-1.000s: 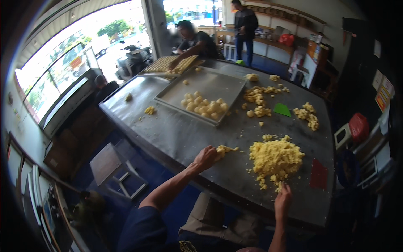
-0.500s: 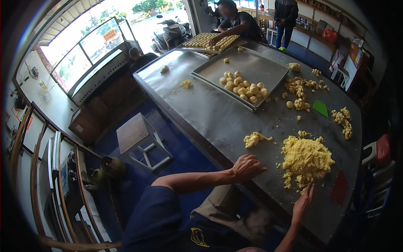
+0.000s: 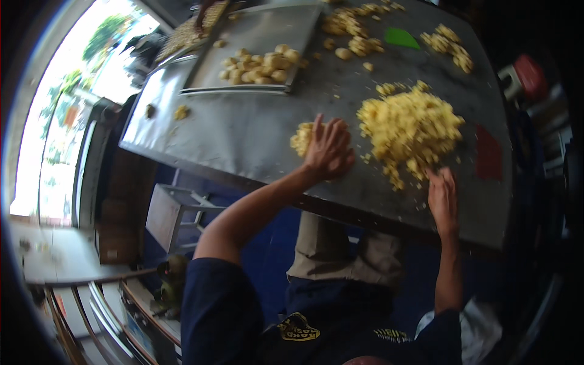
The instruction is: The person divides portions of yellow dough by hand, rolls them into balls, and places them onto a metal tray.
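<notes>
A large heap of crumbly yellow dough (image 3: 410, 125) lies on the metal table in front of me. My left hand (image 3: 330, 148) reaches over a smaller dough clump (image 3: 300, 140) left of the heap, palm down with its fingers spread. It partly covers that clump. At the heap's near edge, my right hand (image 3: 443, 191) has its fingers curled together, the fingertips beside loose dough crumbs. Whatever those fingers may hold is hidden.
A metal tray (image 3: 249, 36) with several dough balls (image 3: 258, 66) stands at the far left. Beyond it is another filled tray (image 3: 191, 30), with a co-worker's hand over it. A green scraper (image 3: 401, 38) and red scraper (image 3: 488, 152) lie on the table (image 3: 237, 137). A stool (image 3: 167, 219) stands left.
My view has turned and tilted down toward the table. My left hand has moved forward to the small clump and spread its fingers. My right hand stays by the heap's near edge, its fingers more curled.
</notes>
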{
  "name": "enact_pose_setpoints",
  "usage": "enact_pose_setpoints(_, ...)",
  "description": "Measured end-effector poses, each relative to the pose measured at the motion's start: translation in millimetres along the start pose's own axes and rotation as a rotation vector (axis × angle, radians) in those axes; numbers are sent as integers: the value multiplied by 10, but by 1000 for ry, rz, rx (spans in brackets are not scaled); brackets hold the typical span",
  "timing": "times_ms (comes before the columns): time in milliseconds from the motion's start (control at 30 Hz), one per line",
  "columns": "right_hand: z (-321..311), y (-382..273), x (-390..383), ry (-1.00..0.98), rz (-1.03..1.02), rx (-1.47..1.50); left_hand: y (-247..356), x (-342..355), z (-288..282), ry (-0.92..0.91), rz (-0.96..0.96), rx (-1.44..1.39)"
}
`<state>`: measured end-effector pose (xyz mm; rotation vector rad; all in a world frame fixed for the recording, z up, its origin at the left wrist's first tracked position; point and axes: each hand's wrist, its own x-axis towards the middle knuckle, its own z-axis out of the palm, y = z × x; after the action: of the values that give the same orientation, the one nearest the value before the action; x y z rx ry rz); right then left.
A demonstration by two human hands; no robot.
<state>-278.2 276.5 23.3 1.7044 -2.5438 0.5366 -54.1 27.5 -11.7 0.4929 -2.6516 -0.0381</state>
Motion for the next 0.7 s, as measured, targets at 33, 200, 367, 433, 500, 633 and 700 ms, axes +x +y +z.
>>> enact_pose_setpoints(33,5,73,-43,90,-35,60,32,-13,-16,-77,40,62)
enact_pose_setpoints(200,71,11,-230,50,198,28,-28,88,-56,46,-50,-62)
enact_pose_setpoints(367,53,-119,-561,63,99,173,151,-186,21,-90,-110,259)
enact_pose_setpoints(433,62,-170,-585,61,83,214,176,-132,23,-122,-218,168)
enact_pose_setpoints(500,51,-106,-502,48,127,316,234,-169,-105,-71,-239,238)
enact_pose_setpoints(633,-87,-169,-339,54,-1,275,429,-544,-287,-134,-265,213)
enact_pose_setpoints(700,32,-199,-344,27,-73,205,556,-627,-467,-231,-297,105)
